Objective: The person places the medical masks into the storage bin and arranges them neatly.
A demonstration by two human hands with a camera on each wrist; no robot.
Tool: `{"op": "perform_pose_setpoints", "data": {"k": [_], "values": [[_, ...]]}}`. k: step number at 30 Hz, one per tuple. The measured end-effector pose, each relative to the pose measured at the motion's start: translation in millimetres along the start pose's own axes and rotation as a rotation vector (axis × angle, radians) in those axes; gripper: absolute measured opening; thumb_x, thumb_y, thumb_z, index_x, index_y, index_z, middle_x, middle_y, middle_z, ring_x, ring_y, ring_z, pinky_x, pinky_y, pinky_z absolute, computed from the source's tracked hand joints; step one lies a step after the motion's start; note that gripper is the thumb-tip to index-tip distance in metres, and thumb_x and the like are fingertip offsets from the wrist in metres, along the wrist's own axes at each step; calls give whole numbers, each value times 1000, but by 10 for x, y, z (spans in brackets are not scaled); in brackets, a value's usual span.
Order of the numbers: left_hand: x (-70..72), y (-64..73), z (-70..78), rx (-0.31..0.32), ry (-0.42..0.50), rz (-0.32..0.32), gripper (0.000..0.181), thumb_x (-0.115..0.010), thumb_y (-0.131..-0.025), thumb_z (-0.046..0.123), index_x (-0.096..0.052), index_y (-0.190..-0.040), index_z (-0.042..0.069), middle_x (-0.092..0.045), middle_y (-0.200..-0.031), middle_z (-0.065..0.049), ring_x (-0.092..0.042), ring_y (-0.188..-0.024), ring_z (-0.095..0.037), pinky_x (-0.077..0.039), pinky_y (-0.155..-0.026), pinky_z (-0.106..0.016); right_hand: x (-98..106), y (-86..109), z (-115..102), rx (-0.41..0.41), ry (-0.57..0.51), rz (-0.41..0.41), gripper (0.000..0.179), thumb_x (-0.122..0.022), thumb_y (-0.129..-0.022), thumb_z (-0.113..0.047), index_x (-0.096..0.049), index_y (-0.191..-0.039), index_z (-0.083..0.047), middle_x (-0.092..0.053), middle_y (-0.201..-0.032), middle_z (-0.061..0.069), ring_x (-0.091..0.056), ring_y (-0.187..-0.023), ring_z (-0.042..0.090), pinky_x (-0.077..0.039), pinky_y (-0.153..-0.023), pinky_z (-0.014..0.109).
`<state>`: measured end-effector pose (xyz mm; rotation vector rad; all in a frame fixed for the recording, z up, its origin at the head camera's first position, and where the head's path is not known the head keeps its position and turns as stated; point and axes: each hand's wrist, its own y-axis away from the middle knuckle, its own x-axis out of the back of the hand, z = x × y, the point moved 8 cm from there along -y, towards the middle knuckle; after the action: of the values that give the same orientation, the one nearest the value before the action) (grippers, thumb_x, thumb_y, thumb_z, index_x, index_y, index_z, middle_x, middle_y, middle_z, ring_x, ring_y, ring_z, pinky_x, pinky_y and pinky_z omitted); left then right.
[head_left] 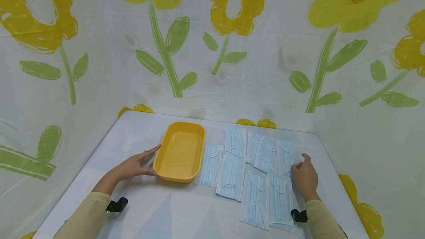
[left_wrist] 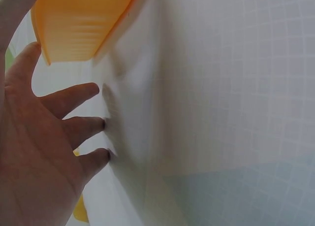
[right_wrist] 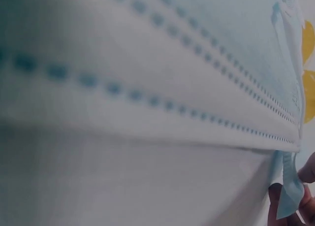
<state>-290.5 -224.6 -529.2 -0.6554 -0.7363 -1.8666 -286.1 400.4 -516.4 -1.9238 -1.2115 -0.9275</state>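
A yellow rectangular tray point(head_left: 179, 154) stands at the table's left middle with nothing in it. My left hand point(head_left: 134, 166) is beside its left side, fingers spread, thumb and forefinger tips at the rim. In the left wrist view, the other fingers of the left hand point(left_wrist: 54, 122) stretch toward the tabletop. Several light blue face masks point(head_left: 230, 172) with white ear loops lie flat right of the tray, some overlapping. My right hand point(head_left: 304, 176) is at the rightmost back face mask point(head_left: 285, 154). In the right wrist view its fingers point(right_wrist: 307, 169) pinch a blue mask's folded edge point(right_wrist: 291, 191).
The white table point(head_left: 149, 209) has pale blue triangles printed near its front. A flower-patterned curtain point(head_left: 265, 65) surrounds its back and sides. Black wrist cameras point(head_left: 117, 205) are worn at both sleeves.
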Motion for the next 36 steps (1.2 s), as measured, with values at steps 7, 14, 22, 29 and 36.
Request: {"op": "perform_pose_setpoints", "data": {"k": [7, 14, 22, 29, 36], "values": [[-1, 4, -2, 0, -3, -1, 107, -83, -77, 56, -24, -163, 31, -29, -164, -19, -23, -147, -55, -27, -108, -78, -15, 5, -25, 13, 3, 1, 58, -56, -94, -7, -38, -145, 13, -60, -97, 24, -58, -72, 30, -49, -57, 39], [-11, 1, -8, 27, 8, -12, 109, -83, -76, 58, -24, -163, 31, -27, -165, -19, -21, -147, -55, -27, -108, -78, -87, 29, 10, -51, -50, -63, 62, -58, -97, -12, -31, -148, 11, -41, -130, 37, -55, -103, 53, -50, -88, 65], [-7, 11, 2, 23, 13, -12, 109, -84, -76, 57, -23, -163, 31, -27, -165, -19, -19, -148, -55, -25, -108, -79, -130, 12, 39, -101, -94, -93, 72, -67, -95, -14, -29, -149, 12, -28, -144, 44, -43, -124, 62, -40, -104, 71], [-18, -1, -11, 26, 23, -16, 109, -84, -76, 57, -23, -163, 31, -27, -165, -18, -18, -148, -55, -23, -109, -79, -169, -11, 63, -135, -149, -113, 74, -66, -98, -19, -25, -152, 10, -38, -143, 39, -40, -130, 57, -38, -107, 70], [-13, -5, -26, 19, 18, -13, 108, -83, -77, 56, -23, -163, 32, -27, -165, -17, -17, -149, -54, -23, -109, -79, -205, -29, 101, -168, -194, -164, 75, -62, -99, -18, -20, -157, 5, -40, -146, 40, -45, -129, 58, -42, -104, 69]]}}
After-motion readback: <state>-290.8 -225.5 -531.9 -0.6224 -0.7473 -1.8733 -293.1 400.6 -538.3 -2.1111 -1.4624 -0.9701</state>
